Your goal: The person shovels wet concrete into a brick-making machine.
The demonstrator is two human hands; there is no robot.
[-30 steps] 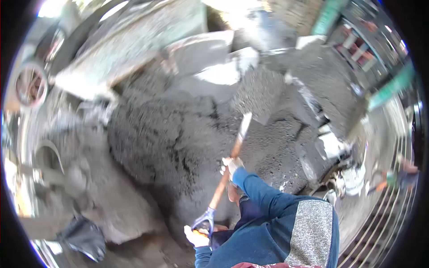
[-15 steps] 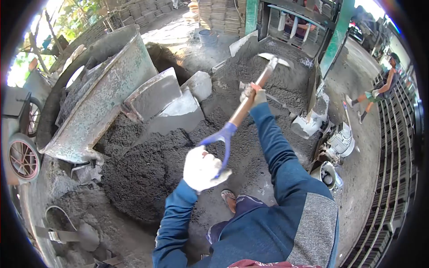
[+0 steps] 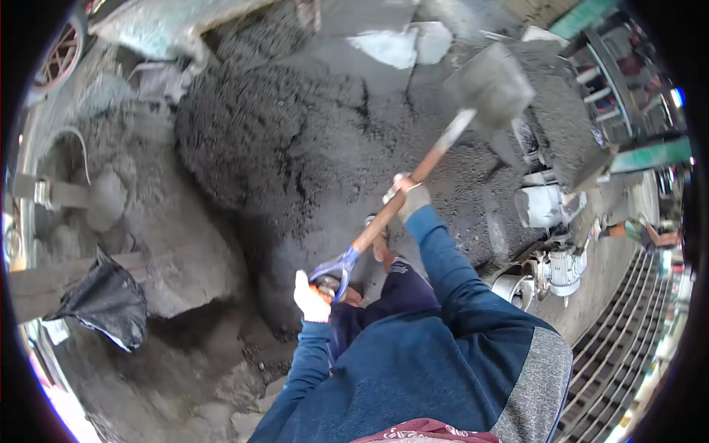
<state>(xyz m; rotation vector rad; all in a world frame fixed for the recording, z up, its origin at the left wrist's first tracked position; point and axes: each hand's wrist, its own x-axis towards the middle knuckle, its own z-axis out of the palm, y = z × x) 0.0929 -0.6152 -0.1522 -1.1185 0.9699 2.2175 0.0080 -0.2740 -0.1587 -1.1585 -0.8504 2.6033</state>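
A shovel [image 3: 383, 215] with a wooden shaft and blue D-shaped handle slants across the view. My gloved left hand [image 3: 313, 298] is closed on that handle, close to my body. Farther along, my gloved right hand [image 3: 407, 198] wraps round the middle of the shaft. The shovel's grey blade [image 3: 491, 87] is blurred and looks bare, held over the dark mix at the upper right. A broad mound of dark damp mix [image 3: 273, 140] lies left of the shaft.
Pale slabs [image 3: 391, 49] border the mound at the top. A motor [image 3: 565, 273] and long racks [image 3: 617, 332] stand at the right, where another person [image 3: 639, 232] is walking. Green frame posts [image 3: 650, 156] rise beyond. A black plastic bag [image 3: 111, 303] hangs at the left.
My view has turned and tipped downward. The shovel's blade now shows its broad face, where before it was edge-on near the back. Both hands keep their hold.
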